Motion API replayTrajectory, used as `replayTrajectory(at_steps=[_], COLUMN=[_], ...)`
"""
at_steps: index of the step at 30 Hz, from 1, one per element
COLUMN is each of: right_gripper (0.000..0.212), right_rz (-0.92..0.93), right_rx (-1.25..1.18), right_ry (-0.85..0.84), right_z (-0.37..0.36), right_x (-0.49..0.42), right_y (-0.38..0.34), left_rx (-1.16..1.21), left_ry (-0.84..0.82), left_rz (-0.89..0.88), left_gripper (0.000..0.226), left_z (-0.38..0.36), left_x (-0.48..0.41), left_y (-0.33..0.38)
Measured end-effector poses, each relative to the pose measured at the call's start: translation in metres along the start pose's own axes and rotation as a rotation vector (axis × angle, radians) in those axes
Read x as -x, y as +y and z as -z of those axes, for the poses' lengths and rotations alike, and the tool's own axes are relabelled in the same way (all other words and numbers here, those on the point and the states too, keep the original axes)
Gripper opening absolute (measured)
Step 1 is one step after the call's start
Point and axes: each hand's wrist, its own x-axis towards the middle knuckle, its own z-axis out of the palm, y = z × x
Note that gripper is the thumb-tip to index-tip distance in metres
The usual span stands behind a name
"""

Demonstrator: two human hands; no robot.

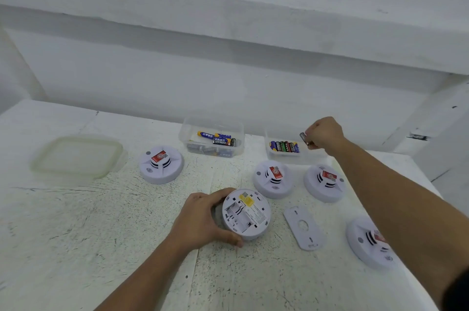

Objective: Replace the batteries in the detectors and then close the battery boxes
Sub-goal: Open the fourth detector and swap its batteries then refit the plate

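Note:
My left hand [200, 219] grips a white round detector [250, 216] turned on its back, its battery bay open and empty. Its flat cover plate [304, 228] lies to the right on the table. My right hand [323, 134] is raised over the right clear box [272, 155] of batteries and pinches a dark battery [302, 137] between the fingertips. Several other detectors sit face up: one at the left [161, 164], two in the middle right [274, 179] [324, 183], one at the near right [368, 242] partly behind my forearm.
A second clear box [186, 134] with blue and black batteries stands at the back centre. A cloudy plastic lid [76, 157] lies at the far left. The white scuffed table [101, 234] meets a white wall behind; its right edge runs close to the near-right detector.

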Motion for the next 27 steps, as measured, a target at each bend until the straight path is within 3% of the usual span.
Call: replayTrajectory(at_steps=[3, 7, 14, 23, 27], right_gripper=[0.045, 0.049, 0.038, 0.041, 0.036], right_rz=[0.017, 0.099, 0.144, 0.131, 0.123], right_rx=[0.259, 0.439, 0.428, 0.501, 0.408], right_ry=[0.026, 0.026, 0.047, 0.017, 0.016], right_z=[-0.013, -0.023, -0.033, -0.033, -0.033], right_x=[-0.004, -0.003, -0.02, -0.033, -0.04], right_y=[-0.004, -0.002, 0.01, 0.012, 0.017], left_rx=[0.021, 0.027, 0.03, 0.036, 0.039], left_ry=[0.011, 0.011, 0.024, 0.02, 0.019], left_rz=[-0.011, 0.0, 0.013, 0.023, 0.01], left_gripper=[0.089, 0.09, 0.096, 0.093, 0.093], left_z=[0.0, 0.001, -0.001, 0.0, 0.0], left_x=[-0.001, -0.001, -0.003, -0.003, -0.002], left_y=[0.0, 0.001, -0.001, 0.0, 0.001])
